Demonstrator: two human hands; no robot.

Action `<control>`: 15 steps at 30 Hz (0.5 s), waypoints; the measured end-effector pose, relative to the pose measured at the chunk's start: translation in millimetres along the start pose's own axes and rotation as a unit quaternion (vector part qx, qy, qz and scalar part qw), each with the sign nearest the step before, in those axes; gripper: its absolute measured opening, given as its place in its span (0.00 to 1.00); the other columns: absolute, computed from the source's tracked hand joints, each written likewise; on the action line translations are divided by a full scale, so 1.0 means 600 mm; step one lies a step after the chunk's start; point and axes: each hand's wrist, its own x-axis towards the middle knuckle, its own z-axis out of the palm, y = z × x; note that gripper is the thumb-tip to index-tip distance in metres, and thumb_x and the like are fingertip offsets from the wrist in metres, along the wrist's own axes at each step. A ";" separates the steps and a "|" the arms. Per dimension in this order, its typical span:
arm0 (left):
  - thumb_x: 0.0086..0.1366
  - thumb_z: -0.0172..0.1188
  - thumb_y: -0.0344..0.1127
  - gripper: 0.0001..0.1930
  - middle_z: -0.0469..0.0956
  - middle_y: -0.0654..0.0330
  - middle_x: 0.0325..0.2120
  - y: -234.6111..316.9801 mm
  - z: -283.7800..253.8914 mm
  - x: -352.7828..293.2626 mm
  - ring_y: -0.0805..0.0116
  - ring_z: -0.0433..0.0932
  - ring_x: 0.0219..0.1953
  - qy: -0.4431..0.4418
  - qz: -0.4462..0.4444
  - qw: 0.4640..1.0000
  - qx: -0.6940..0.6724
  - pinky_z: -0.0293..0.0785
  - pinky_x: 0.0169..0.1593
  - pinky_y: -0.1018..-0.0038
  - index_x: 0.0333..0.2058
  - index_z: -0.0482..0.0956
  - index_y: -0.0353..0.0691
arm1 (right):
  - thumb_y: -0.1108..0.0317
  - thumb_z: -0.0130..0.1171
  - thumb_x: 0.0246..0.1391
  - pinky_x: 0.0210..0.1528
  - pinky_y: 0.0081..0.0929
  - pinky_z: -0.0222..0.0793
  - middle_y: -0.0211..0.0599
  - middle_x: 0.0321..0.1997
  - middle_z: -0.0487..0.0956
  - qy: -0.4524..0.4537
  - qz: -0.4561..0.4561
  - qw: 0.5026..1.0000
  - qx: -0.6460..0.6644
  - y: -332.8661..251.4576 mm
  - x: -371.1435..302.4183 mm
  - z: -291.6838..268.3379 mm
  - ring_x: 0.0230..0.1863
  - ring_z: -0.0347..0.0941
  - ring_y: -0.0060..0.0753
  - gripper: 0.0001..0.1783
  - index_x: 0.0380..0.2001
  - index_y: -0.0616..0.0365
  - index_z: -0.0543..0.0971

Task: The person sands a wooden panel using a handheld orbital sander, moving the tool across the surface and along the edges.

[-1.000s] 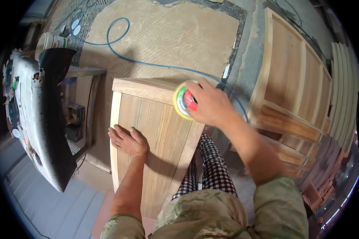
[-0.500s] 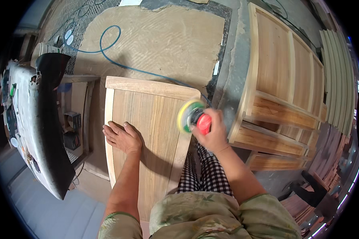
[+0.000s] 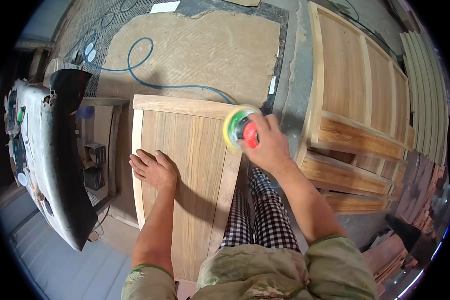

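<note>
A framed wooden panel lies flat before me, its top rail slightly curved. My left hand rests palm down on its left part, fingers spread and holding nothing. In my right hand is a round sander with a red and black top and a green and yellow pad. The fingers wrap over the red top. It sits at the panel's upper right corner, partly over the edge; whether the pad is pressed flat there I cannot tell.
A blue hose loops over cardboard on the floor beyond the panel. Wooden framed panels are stacked at right. On the left stands a cluttered bench with a dark draped edge and boxes beneath it.
My right hand has shifted the sander slightly left and up at the panel's corner. The hose has moved near that corner. My left hand stays in place.
</note>
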 end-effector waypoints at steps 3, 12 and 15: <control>0.67 0.41 0.52 0.34 0.48 0.43 0.66 -0.013 -0.001 0.003 0.48 0.43 0.68 -0.002 0.002 1.000 0.006 0.37 0.68 0.56 0.64 0.52 0.36 | 0.59 0.64 0.42 0.45 0.41 0.73 0.42 0.47 0.68 -0.137 -0.090 0.983 -0.082 -0.043 0.016 -0.008 0.46 0.73 0.48 0.29 0.51 0.48 0.72; 0.65 0.44 0.50 0.34 0.47 0.41 0.65 0.004 -0.002 -0.003 0.46 0.41 0.68 -0.016 0.002 1.000 -0.025 0.36 0.68 0.54 0.64 0.52 0.35 | 0.59 0.72 0.37 0.43 0.33 0.71 0.38 0.43 0.73 0.018 0.165 0.938 0.305 0.109 0.063 0.008 0.44 0.72 0.32 0.35 0.48 0.56 0.68; 0.65 0.44 0.51 0.35 0.46 0.42 0.65 -0.019 -0.010 0.005 0.47 0.39 0.69 -0.004 -0.002 1.000 -0.008 0.35 0.68 0.54 0.64 0.51 0.35 | 0.60 0.72 0.35 0.43 0.38 0.72 0.40 0.42 0.71 0.077 -0.055 0.993 0.070 0.007 -0.077 0.063 0.44 0.73 0.45 0.33 0.47 0.51 0.70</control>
